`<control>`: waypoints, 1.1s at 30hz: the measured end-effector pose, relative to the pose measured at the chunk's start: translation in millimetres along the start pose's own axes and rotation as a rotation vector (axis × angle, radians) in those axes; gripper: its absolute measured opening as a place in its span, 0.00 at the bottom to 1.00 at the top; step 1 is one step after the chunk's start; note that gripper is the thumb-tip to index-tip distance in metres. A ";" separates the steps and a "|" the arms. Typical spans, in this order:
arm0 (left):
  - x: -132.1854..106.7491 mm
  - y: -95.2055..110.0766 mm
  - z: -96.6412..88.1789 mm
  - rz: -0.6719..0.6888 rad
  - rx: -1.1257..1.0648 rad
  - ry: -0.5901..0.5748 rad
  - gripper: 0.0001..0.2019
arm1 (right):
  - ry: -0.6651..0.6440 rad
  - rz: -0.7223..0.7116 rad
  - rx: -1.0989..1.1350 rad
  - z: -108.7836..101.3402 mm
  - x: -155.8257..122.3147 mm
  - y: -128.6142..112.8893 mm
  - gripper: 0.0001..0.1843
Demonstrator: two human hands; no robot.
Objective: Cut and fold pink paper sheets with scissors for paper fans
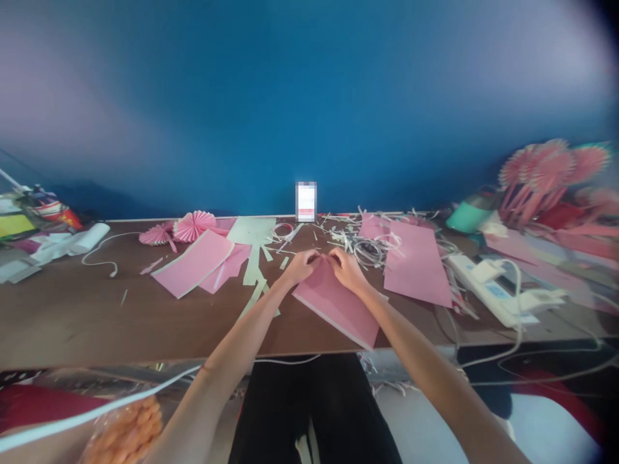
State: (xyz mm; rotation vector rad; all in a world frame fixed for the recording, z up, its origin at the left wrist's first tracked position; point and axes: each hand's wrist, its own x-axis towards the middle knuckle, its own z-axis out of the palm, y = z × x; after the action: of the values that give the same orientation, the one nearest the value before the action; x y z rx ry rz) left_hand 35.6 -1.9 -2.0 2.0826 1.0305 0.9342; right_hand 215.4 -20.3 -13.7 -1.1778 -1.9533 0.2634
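Observation:
A pink sheet of paper [341, 306] with a pale strip along its near edge lies slanted over the desk in front of me. At its far corner, my left hand [305, 264] and my right hand [345, 265] meet, their fingertips pinching the paper close together. What exactly the fingertips do there is too small to make out. Another pink sheet [416, 261] lies flat to the right. To the left are a pale-edged pink sheet [193, 261] and pale green paper scraps [254, 241].
Pink folded paper fans [194, 225] lie at the back left; more fans on sticks [544, 167] stand at the right near a teal container [469, 212]. White paper strips [370, 250] are heaped behind my hands. A power strip [488, 290] with cables sits right. A lit phone [306, 202] leans against the wall.

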 end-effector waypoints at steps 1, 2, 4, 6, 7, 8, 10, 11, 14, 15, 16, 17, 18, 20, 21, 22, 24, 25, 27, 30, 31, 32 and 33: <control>0.1 0.0 -0.1 -0.004 0.002 0.001 0.11 | 0.009 -0.006 0.014 -0.9 0.3 -0.6 0.09; 0.3 -0.1 -0.1 -0.004 0.005 0.002 0.11 | 0.026 -0.013 0.024 -1.6 0.5 -1.5 0.09; 0.7 -1.0 0.2 0.008 0.003 0.004 0.10 | 0.076 -0.032 0.038 -2.6 0.7 -3.9 0.07; 1.0 -2.3 0.9 0.022 0.003 -0.005 0.10 | 0.133 -0.048 0.051 -3.0 0.4 -6.3 0.05; 1.0 -3.0 1.2 0.029 0.005 -0.010 0.09 | 0.150 -0.052 0.059 -3.0 0.1 -7.3 0.05; 1.0 -3.6 1.4 0.038 0.004 -0.017 0.09 | 0.156 -0.054 0.067 -2.9 -0.1 -8.0 0.05; 0.9 -4.5 1.7 0.055 -0.001 -0.021 0.09 | 0.152 -0.056 0.083 -2.7 -0.6 -8.7 0.05; 0.9 -4.8 1.8 0.063 -0.005 -0.019 0.09 | 0.145 -0.056 0.089 -2.7 -0.8 -8.9 0.06; 0.7 -4.9 2.1 0.078 -0.019 -0.016 0.08 | 0.108 -0.066 0.115 -2.7 -1.3 -9.7 0.07; 0.6 -4.7 2.2 0.082 -0.023 -0.019 0.09 | 0.098 -0.070 0.127 -2.6 -1.5 -10.1 0.07; 0.6 -4.5 2.4 0.085 -0.026 -0.023 0.09 | 0.092 -0.073 0.137 -2.4 -1.5 -10.5 0.07; 0.5 -4.2 2.5 0.086 -0.027 -0.023 0.09 | 0.093 -0.071 0.145 -2.0 -1.6 -10.9 0.06; 0.4 -4.0 2.7 0.087 -0.027 -0.021 0.09 | 0.103 -0.064 0.152 -1.3 -1.5 -11.1 0.06; 0.3 -3.5 2.9 0.090 -0.022 -0.009 0.09 | 0.132 -0.039 0.163 0.3 -1.3 -10.8 0.07; 0.3 -3.3 3.0 0.093 -0.016 -0.004 0.09 | 0.143 -0.028 0.169 1.2 -1.2 -10.5 0.08; 0.2 -3.2 3.0 0.097 -0.007 0.001 0.08 | 0.148 -0.018 0.175 2.0 -1.0 -10.0 0.08; 0.3 -3.2 3.0 0.107 0.013 0.005 0.08 | 0.148 -0.007 0.185 3.2 -0.8 -9.1 0.09; 0.4 -3.2 3.0 0.112 0.024 0.007 0.08 | 0.146 -0.003 0.188 3.6 -0.7 -8.6 0.09; 0.5 -3.2 3.0 0.123 0.044 0.006 0.08 | 0.149 0.003 0.190 4.0 -0.7 -8.0 0.09; 0.4 -2.9 3.4 0.139 0.071 0.002 0.08 | 0.147 0.007 0.194 4.4 -0.9 -7.6 0.11; 0.2 -2.7 3.6 0.144 0.077 0.002 0.08 | 0.146 0.008 0.196 4.6 -0.9 -7.6 0.11; 0.0 -2.5 3.8 0.150 0.083 0.003 0.08 | 0.146 0.010 0.197 4.8 -1.0 -7.6 0.12; -0.2 -2.4 4.0 0.153 0.089 0.004 0.08 | 0.146 0.013 0.199 5.1 -1.0 -7.7 0.13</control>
State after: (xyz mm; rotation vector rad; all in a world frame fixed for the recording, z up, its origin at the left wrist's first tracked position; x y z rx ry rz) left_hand 37.9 -1.8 -6.1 2.2603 0.9401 0.9831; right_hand 207.0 -24.1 -13.4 -1.0508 -1.7500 0.3601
